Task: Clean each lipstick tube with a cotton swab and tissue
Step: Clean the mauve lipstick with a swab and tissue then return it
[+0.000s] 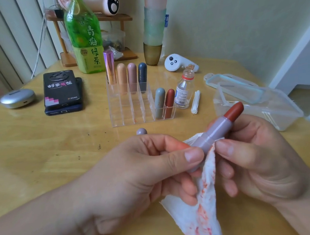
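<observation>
Item 1: lilac-grey plastic lipstick tube (216,131), uncapped, brick-red stick showing, tilted up to the right. It is held in the air over the near edge of the table, between both hands.
Left hand (136,174): thumb and forefinger pinch the tube's lower end.
Right hand (261,157): fingers curled behind the upper barrel, thumb against the tissue at the tube's side.
Item 2: white tissue smeared with red (199,219), wrapped at the tube's base and hanging down between the hands.
Item 3: rounded lilac cap (141,131), on the pale wooden table (42,154) just beyond the left hand.
Item 4: clear acrylic compartment rack (123,108), holding 6 capped tubes upright, 4 in the back row and 2 at front right.
Item 5: small clear glass bottle, open-necked (183,91), just beside the rack's right side.
Item 6: bundle of white cotton swabs (196,102), lying next to the bottle.
Item 7: clear plastic lidded box (280,115), at right, more swabs inside.
Item 8: 2 stacked dark phones (61,89), at left.
</observation>
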### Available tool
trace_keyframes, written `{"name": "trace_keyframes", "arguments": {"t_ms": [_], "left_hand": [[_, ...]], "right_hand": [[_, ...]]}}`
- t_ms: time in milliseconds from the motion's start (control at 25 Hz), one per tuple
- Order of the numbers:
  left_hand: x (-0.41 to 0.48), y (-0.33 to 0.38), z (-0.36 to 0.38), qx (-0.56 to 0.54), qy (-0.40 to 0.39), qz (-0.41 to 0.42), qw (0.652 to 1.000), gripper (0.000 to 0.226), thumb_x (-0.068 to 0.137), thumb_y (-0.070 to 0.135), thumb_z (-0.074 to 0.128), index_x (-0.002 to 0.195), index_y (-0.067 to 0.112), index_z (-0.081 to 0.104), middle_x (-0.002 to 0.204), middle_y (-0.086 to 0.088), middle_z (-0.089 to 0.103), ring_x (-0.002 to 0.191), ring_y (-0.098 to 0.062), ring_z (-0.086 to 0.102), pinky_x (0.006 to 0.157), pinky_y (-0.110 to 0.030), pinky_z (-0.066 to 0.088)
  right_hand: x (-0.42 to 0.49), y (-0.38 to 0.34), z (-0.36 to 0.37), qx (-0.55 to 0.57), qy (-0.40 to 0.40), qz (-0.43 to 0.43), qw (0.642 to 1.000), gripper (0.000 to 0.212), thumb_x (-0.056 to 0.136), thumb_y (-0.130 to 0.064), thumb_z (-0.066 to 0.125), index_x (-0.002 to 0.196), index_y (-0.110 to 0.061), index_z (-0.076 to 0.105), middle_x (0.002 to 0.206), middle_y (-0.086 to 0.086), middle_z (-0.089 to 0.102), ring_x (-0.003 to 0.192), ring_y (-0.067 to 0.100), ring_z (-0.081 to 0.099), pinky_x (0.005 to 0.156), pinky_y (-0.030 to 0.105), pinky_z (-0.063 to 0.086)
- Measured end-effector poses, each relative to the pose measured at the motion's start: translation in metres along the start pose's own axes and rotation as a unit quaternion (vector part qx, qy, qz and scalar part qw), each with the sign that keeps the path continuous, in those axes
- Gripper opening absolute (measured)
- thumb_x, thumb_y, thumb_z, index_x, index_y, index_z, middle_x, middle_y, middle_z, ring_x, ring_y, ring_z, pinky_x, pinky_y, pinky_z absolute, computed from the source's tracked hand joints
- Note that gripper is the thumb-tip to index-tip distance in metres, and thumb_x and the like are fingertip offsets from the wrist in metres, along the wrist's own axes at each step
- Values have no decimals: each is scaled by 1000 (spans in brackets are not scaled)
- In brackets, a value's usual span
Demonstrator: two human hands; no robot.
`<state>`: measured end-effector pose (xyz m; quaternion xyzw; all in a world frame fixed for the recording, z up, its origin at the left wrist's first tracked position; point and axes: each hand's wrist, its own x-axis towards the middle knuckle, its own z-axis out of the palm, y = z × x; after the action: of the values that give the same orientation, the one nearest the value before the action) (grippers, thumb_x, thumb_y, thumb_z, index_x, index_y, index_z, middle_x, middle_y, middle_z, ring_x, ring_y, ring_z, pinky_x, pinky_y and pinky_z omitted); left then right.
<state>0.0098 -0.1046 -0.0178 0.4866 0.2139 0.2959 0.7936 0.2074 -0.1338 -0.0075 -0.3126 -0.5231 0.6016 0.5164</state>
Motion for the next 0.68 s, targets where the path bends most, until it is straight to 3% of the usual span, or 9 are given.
{"name": "trace_keyframes", "arguments": {"t_ms": [160,280,400,480,600,680], "left_hand": [[-2,-2,1,50,28,18,998,16,72,20,79,75,7,71,61,-13,64,52,-23,59,58,-31,54],[-2,-5,0,117,67,53,990,29,69,26,82,82,4,69,68,-19,65,55,-28,62,61,-34,54],[0,0,3,2,-20,10,1000,28,89,29,65,87,2,72,78,-22,66,61,-29,63,62,-35,56],[-1,1,4,-22,-36,-7,999,27,94,24,61,85,2,74,78,-22,68,60,-27,65,58,-32,56],[-1,-4,3,55,51,53,996,11,77,16,79,78,6,75,73,-20,70,55,-25,65,56,-31,55],[-1,-6,4,98,101,95,985,23,60,14,86,76,9,71,69,-17,70,53,-25,64,57,-33,54]], "right_hand": [[-1,-1,-3,-18,-14,16,1000,33,63,-25,90,84,-8,70,49,5,54,34,12,50,36,24,47],[-1,-3,-5,-33,-17,7,999,28,65,-14,87,85,-9,68,48,2,56,32,12,52,36,24,48],[-2,-5,-4,-47,-3,-7,999,32,62,-29,90,83,-15,71,49,2,57,34,13,52,36,26,48],[-2,-5,-4,-48,0,-6,999,33,62,-32,91,83,-16,71,50,1,58,35,12,51,36,26,48],[-2,-5,-5,-53,6,5,999,39,58,-33,92,83,-13,70,45,5,54,30,16,49,36,26,48],[-2,-4,-5,-49,3,7,999,39,59,-32,92,84,-12,70,44,5,54,29,17,50,37,26,48]]}}
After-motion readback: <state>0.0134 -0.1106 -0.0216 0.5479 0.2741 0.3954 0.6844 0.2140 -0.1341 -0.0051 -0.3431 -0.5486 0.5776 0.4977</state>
